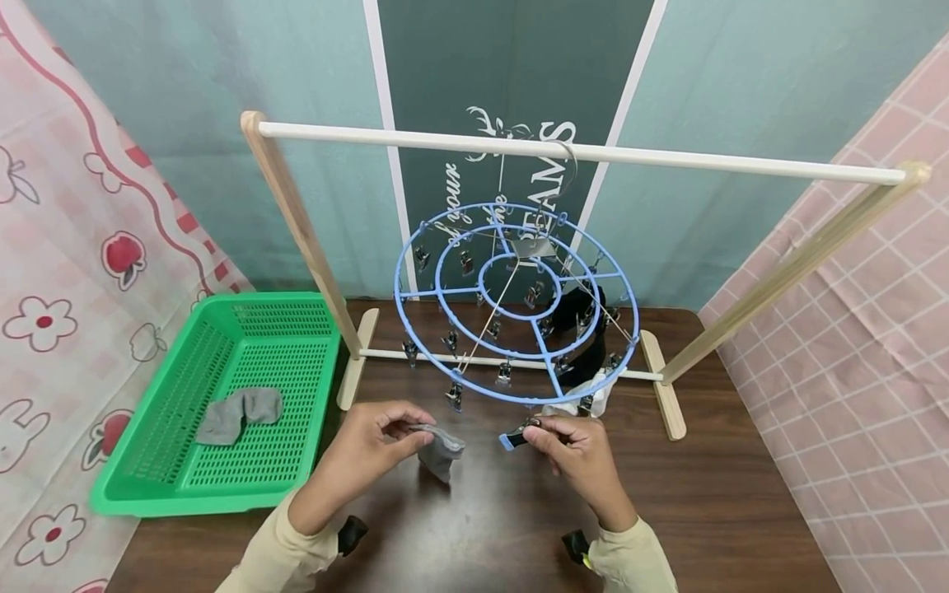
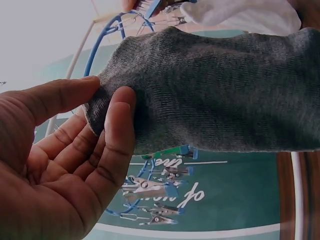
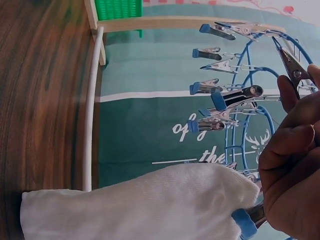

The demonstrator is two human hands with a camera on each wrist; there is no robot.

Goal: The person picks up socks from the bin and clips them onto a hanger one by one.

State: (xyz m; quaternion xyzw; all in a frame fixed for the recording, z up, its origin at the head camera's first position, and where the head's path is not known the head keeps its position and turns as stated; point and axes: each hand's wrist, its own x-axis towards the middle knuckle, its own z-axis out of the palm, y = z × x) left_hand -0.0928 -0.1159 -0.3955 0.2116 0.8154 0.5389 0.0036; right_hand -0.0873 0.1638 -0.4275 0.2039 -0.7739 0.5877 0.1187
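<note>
My left hand (image 1: 366,451) pinches a grey sock (image 1: 442,453) by its edge between thumb and fingers. In the left wrist view the knitted sock (image 2: 215,90) stretches away to the right. To the right of it, my right hand (image 1: 582,455) pinches a metal clip (image 1: 516,437) with a blue tip, at the near side of the round blue drying hanger (image 1: 406,317). That clip (image 3: 295,70) shows at the right edge of the right wrist view. Sock and clip are a short gap apart.
The hanger hangs from the white bar (image 1: 667,156) of a wooden rack, with several clips around its rings. A white sock (image 3: 150,205) and a black sock (image 1: 586,362) hang at its right. On the left, a green basket (image 1: 200,502) holds another grey sock (image 1: 240,414).
</note>
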